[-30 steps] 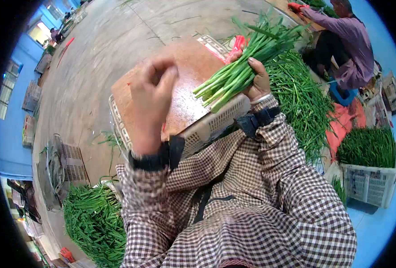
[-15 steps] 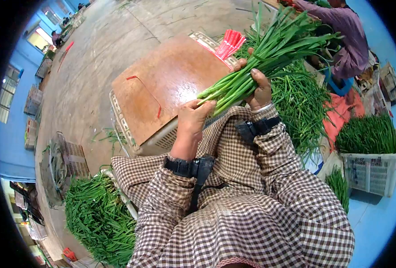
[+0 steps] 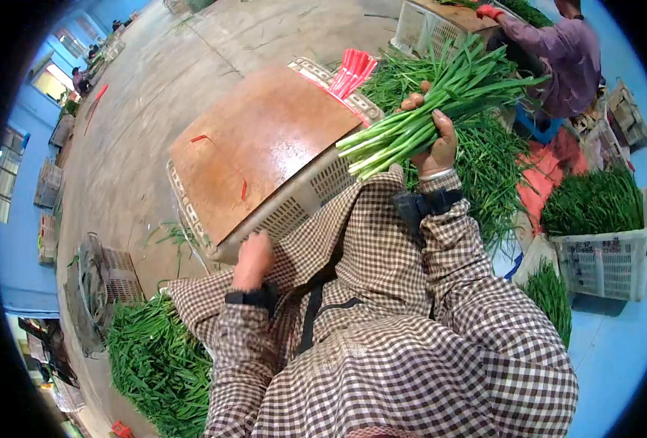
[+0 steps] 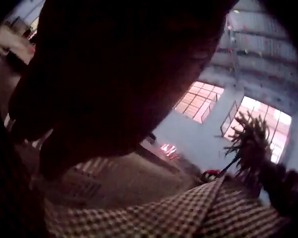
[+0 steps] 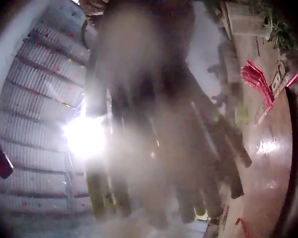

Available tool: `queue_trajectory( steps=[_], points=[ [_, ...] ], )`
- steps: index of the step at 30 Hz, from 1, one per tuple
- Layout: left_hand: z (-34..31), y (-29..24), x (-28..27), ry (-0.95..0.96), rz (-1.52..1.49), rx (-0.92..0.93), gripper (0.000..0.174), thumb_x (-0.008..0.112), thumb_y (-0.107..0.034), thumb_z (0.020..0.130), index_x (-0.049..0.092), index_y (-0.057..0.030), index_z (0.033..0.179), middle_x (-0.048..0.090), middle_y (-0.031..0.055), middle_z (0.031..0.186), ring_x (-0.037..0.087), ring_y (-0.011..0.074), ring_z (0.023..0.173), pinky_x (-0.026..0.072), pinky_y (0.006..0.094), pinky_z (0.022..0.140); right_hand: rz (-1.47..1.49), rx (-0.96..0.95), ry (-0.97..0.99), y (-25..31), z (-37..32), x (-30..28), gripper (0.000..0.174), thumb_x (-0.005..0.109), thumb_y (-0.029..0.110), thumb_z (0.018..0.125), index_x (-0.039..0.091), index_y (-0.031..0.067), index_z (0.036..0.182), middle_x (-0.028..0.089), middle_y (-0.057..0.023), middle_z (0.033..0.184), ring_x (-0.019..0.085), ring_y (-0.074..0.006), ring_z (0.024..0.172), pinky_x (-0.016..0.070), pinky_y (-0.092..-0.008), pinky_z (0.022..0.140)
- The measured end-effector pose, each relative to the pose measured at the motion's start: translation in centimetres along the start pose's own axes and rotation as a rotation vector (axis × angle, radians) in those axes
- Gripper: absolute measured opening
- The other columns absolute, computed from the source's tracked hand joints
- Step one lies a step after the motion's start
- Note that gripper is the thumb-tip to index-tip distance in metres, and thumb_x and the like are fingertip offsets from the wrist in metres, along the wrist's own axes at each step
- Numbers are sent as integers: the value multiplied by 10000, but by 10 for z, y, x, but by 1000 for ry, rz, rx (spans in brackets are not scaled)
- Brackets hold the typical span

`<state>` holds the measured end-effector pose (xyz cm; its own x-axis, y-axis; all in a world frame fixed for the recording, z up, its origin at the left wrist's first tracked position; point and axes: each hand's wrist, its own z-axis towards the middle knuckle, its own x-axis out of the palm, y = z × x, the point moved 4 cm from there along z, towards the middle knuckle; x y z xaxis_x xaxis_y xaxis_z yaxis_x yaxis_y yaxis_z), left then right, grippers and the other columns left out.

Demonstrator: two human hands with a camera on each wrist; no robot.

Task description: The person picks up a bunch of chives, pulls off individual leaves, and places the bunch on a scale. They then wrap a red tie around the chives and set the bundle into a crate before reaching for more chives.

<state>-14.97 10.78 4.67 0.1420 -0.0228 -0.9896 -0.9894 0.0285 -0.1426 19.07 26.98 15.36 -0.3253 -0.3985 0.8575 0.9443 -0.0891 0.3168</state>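
Observation:
In the head view, my right hand (image 3: 438, 150) grips a bunch of long green stalks (image 3: 393, 142), thumb across the near side and fingertips showing beyond it. The pale cut ends point left over the edge of a brown board (image 3: 265, 139); the leaves fan out to the upper right. My left hand (image 3: 254, 261) is low by the near side of the crate, close to the checked cloth, with nothing visible in it. Its fingers and thumb hang loosely bent, a dark shape (image 4: 104, 84) in the left wrist view. Blurred stalk ends (image 5: 188, 168) fill much of the right wrist view.
The board lies on a pale crate (image 3: 287, 219). Red strips (image 3: 352, 71) stand at its far right corner; thin red pieces lie on it. Loose greens (image 3: 484, 168) are heaped at right, another heap (image 3: 155, 365) at lower left. A person (image 3: 568, 66) works at upper right.
My left hand has left the cut ends of the bunch and dropped toward the lower left. The bunch in my right hand has shifted slightly right, and the board appears farther left.

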Motion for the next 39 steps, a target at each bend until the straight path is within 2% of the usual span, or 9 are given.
queue_trajectory(
  steps=[5,9,18,24,29,32,35,37,39],
  points=[
    [5,-29,-78,-34,-87,-426,201,611,-148,750,609,6,878,603,187,924,585,363,867,461,421,773,87,65,43,-1,-5,3,575,506,106,787,308,62,1325,511,-129,1035,513,-258,998,442,-412,900],
    [16,-57,-143,-490,-101,-116,593,757,-323,650,547,4,1098,465,229,1187,487,365,1065,426,407,881,181,174,79,-11,-10,25,605,538,98,762,308,76,1321,514,-113,1037,525,-265,987,442,-428,901],
    [72,-168,-119,-88,-657,325,1222,842,-433,450,170,125,1305,545,307,1041,560,390,996,460,390,829,57,165,28,-45,-31,36,587,516,110,768,314,50,1316,513,-102,998,528,-241,932,443,-391,881],
    [52,-187,-75,132,-689,225,437,654,-170,661,489,71,987,591,283,861,592,403,837,486,425,732,135,210,-115,-35,-76,24,607,516,98,766,297,49,1330,477,-96,1009,506,-226,932,429,-410,903],
    [36,-191,-96,203,-385,251,255,606,-113,672,534,4,887,610,233,833,604,385,801,488,436,701,-72,524,-442,-2,-122,-18,363,539,242,881,506,16,1163,565,-139,1131,539,-292,1049,432,-454,921],
    [26,-159,-100,353,-48,117,280,581,-94,675,555,-29,946,635,171,905,620,338,853,498,425,711,-582,994,-541,42,-173,-52,365,528,290,895,576,-63,972,638,-179,862,636,-242,698,540,-356,615],
    [13,-140,-102,389,49,74,234,559,-97,708,553,-11,926,640,181,873,631,332,817,505,423,696,-1699,1426,236,76,-206,-60,295,604,253,821,604,-25,921,632,-84,675,577,-154,529,474,-288,518],
    [12,-140,-107,342,85,98,214,565,-99,713,551,-9,907,644,173,836,639,321,783,510,414,667,-2266,1028,652,80,-192,-15,308,647,212,771,584,-6,979,634,-100,679,609,-194,575,492,-310,557],
    [13,-143,-109,285,115,124,195,572,-101,719,548,-7,888,648,164,800,647,310,749,515,406,638,-1700,622,224,66,-156,51,472,704,178,703,529,9,1109,646,-143,841,638,-254,756,510,-347,670]
  ],
)
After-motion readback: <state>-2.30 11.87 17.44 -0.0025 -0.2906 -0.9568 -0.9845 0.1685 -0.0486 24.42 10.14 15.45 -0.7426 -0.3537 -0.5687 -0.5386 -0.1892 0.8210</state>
